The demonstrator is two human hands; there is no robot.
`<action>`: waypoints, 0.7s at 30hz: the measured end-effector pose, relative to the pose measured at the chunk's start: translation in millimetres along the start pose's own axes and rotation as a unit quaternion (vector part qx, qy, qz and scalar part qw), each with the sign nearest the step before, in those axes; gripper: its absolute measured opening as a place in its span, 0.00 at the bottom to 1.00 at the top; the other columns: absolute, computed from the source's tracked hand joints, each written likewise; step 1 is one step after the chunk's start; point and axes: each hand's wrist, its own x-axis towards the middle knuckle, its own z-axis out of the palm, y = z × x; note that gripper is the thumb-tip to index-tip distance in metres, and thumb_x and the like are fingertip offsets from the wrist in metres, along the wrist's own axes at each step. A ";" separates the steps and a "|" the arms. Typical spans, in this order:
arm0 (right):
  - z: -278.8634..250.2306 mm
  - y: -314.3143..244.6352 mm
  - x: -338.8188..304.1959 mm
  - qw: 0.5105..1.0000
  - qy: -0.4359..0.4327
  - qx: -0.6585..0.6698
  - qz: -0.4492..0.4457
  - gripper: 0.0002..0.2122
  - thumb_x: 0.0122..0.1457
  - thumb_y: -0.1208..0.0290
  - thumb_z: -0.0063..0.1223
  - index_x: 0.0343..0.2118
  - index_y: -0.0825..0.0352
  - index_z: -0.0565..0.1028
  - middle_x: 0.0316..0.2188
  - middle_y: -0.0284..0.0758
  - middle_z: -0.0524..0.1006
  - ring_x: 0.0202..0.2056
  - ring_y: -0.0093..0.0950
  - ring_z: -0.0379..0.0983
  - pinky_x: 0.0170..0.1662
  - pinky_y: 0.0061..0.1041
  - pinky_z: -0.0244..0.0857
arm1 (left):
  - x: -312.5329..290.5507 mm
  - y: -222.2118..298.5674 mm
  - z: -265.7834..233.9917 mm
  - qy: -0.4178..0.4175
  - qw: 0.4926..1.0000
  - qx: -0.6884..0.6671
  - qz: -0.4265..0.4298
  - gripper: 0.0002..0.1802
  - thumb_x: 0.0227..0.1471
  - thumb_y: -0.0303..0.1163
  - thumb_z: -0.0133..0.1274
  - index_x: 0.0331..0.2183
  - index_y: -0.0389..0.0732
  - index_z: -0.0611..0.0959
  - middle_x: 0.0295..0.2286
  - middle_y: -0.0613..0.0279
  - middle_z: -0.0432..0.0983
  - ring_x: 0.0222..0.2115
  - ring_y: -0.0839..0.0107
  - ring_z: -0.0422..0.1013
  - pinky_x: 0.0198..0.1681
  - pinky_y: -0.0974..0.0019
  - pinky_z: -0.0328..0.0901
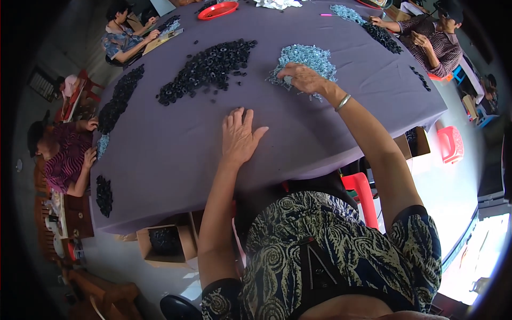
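My left hand (239, 136) lies palm down on the purple-grey tablecloth (298, 144), fingers stretched out and holding nothing. My right hand (305, 79), a silvery bangle (343, 102) on its wrist, is at the near edge of a heap of small light-blue, see-through pieces (305, 54). Its fingers bend down around a few of these pieces; the fingertips are partly hidden. Beyond my left hand spreads a long heap of small black ring-shaped pieces (210, 66), untouched by either hand.
Co-workers sit at the left (64, 154), far left (125, 37) and far right (434, 40), with more black and blue piles before them. A red tray (217, 10) stands at the far edge. Open cardboard boxes (186, 241) and a red stool (450, 144) are below the table's level.
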 end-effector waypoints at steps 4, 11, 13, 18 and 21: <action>-1.3 6.1 14.7 0.998 0.031 0.038 -0.031 0.13 0.54 0.77 0.45 0.43 0.64 0.74 0.40 0.39 0.75 0.46 0.39 0.71 0.51 0.34 0.63 | -0.3 2.7 0.0 0.043 0.999 0.001 0.018 0.33 0.52 0.53 0.51 0.50 0.38 0.69 0.52 0.49 0.62 0.54 0.53 0.56 0.59 0.50 0.50; 16.6 -20.9 20.2 1.000 0.029 0.007 0.001 0.09 0.50 0.81 0.51 0.36 0.65 0.75 0.34 0.36 0.75 0.37 0.37 0.74 0.42 0.34 0.68 | -1.8 3.2 -3.1 0.040 0.999 -0.001 0.012 0.32 0.52 0.52 0.51 0.50 0.38 0.70 0.52 0.49 0.62 0.55 0.53 0.57 0.59 0.51 0.50; 18.5 -25.0 15.7 0.998 0.019 0.049 -0.022 0.07 0.51 0.80 0.53 0.33 0.65 0.75 0.33 0.36 0.74 0.35 0.36 0.74 0.40 0.33 0.68 | -2.3 3.1 -3.5 0.038 0.999 -0.002 0.010 0.32 0.52 0.52 0.51 0.50 0.38 0.71 0.52 0.49 0.62 0.54 0.54 0.57 0.59 0.51 0.50; 4.0 -8.1 6.0 0.999 0.046 0.008 0.004 0.06 0.51 0.76 0.53 0.32 0.64 0.77 0.36 0.38 0.77 0.39 0.38 0.75 0.43 0.33 0.69 | 0.4 4.3 -4.8 0.034 0.999 -0.008 0.010 0.32 0.53 0.52 0.51 0.50 0.38 0.71 0.52 0.50 0.63 0.54 0.54 0.57 0.60 0.51 0.49; -1.2 2.3 -2.0 0.997 0.057 -0.043 0.016 0.06 0.51 0.77 0.51 0.32 0.64 0.78 0.33 0.38 0.79 0.36 0.37 0.76 0.43 0.33 0.69 | -0.6 4.5 -3.3 0.036 0.999 -0.010 0.014 0.33 0.53 0.53 0.51 0.51 0.38 0.71 0.52 0.50 0.62 0.54 0.54 0.57 0.60 0.51 0.49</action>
